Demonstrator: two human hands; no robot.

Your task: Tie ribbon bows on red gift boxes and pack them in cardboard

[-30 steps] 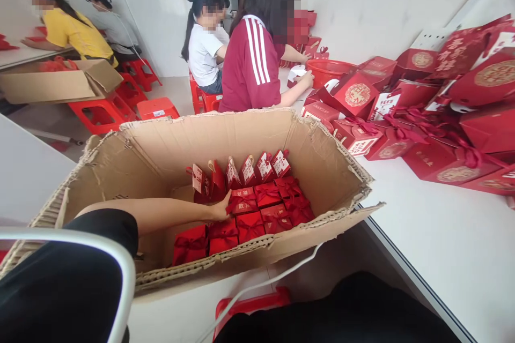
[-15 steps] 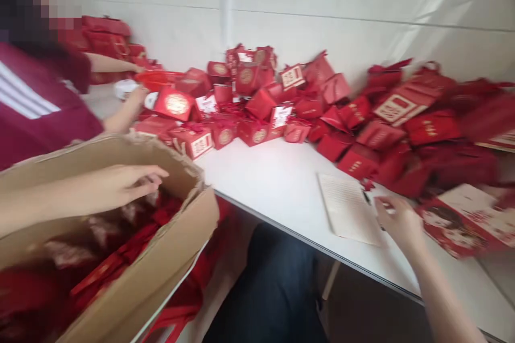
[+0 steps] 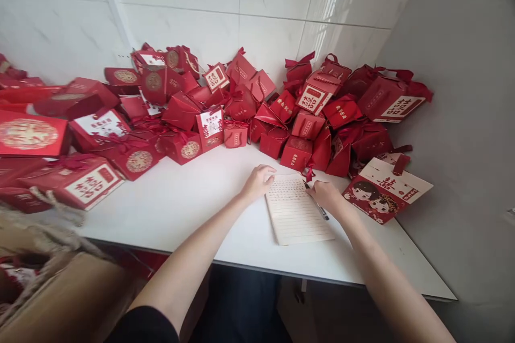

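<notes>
At the white table, we had the notebook between our hands, its length running away from us, our left hand loose and empty at its far-left corner, our right hand touching the slanting pen, grip unclear.

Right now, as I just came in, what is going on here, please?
A person's right hand is at a slim dark pen on the right side of a cream lined paper notepad; the grip is partly hidden. The left hand is at the notepad's upper left corner. The upper lines carry writing; the lower ones look blank. The notepad lies on a white table, with red cardboard gift boxes piled behind it and a red-and-white box with two cartoon figures to the right.
</notes>
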